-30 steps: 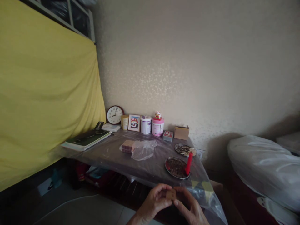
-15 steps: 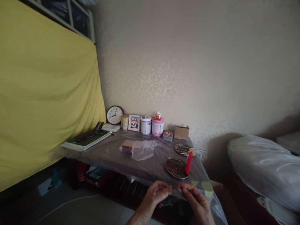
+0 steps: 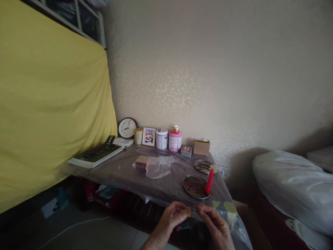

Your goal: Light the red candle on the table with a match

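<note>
My left hand (image 3: pixel 174 216) is closed around a small brown matchbox (image 3: pixel 188 211) near the front edge of the table. Just to its right, my right hand (image 3: pixel 213 222) pinches a thin, tiny match (image 3: pixel 194 210) close to the end of the box; its details are hard to make out. Behind my hands, a red candle (image 3: pixel 210 182) stands upright on the right side of a round metal plate (image 3: pixel 184 187) with dark burnt bits. Farther back is a second metal plate (image 3: pixel 195 166) with pale and dark matchsticks (image 3: pixel 208 168).
A pack of matchboxes (image 3: pixel 142 163) lies partly in clear plastic (image 3: pixel 160 166). Along the wall stand a clock (image 3: pixel 127 127), a panda picture (image 3: pixel 149 136), two tins, a card deck (image 3: pixel 186 150) and an open carton (image 3: pixel 201 147). A green book (image 3: pixel 97 156) lies left.
My right hand has moved slightly left, closer to the matchbox, and the thin match between the hands shows more plainly. My left hand has hardly moved.
</note>
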The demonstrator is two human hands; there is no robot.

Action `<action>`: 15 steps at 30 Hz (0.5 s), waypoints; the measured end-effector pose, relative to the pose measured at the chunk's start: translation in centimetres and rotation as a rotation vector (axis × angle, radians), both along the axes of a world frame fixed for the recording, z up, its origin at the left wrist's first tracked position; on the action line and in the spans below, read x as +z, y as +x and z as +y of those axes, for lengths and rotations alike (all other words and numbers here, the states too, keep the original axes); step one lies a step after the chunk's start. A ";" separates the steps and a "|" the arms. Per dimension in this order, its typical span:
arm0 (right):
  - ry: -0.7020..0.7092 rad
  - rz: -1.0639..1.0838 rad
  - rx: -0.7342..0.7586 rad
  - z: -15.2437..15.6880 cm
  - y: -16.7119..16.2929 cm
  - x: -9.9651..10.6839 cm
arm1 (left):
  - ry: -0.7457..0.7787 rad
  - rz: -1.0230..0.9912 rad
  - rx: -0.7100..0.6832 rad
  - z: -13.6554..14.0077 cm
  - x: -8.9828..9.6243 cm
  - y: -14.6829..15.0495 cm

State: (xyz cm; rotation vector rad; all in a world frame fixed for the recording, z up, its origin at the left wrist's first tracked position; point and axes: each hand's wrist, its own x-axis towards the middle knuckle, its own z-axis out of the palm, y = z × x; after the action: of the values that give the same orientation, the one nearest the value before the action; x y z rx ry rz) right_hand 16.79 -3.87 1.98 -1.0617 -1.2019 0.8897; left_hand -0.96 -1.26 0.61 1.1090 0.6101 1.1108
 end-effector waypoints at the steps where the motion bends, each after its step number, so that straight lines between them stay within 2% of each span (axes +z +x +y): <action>1: -0.004 -0.003 -0.001 0.0 0.0 0.0 | -0.002 0.001 0.002 0.0 0.0 0.0; 15: -0.041 0.022 -0.033 -0.1 -0.1 0.0 | -0.011 0.024 0.012 -0.1 -0.1 -0.2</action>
State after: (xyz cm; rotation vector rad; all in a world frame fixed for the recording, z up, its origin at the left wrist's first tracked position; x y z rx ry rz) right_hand 16.67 -3.99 2.01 -1.0992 -1.1493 0.9012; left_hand -1.13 -1.33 0.53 1.1118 0.6424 1.1047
